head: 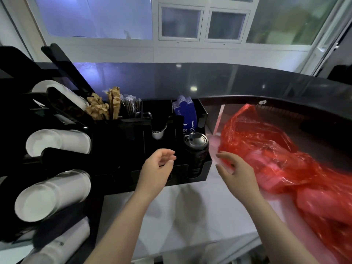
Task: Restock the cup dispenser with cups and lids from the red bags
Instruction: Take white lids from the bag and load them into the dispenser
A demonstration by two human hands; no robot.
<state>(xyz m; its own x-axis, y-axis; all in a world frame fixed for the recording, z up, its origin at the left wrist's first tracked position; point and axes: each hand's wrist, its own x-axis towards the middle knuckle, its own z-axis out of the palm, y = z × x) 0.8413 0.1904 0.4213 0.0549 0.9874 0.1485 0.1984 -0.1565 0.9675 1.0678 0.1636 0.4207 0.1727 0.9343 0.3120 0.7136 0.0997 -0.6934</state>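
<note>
A black cup dispenser (114, 149) stands on the left of the white counter. Stacks of white paper cups (55, 193) lie sideways in its left slots. A stack of black lids (196, 153) fills its front right compartment. A crumpled red plastic bag (276, 155) lies on the counter to the right. My left hand (158, 168) hovers empty in front of the dispenser, just left of the lids, fingers curled and apart. My right hand (236, 168) is empty too, fingers spread, at the left edge of the red bag.
Brown sugar packets (99, 107), wrapped straws (131, 105) and blue sleeves (185, 111) fill the dispenser's rear compartments. A dark raised counter ledge (247, 86) curves behind. The white counter (190, 216) stretches in front of me, with windows beyond.
</note>
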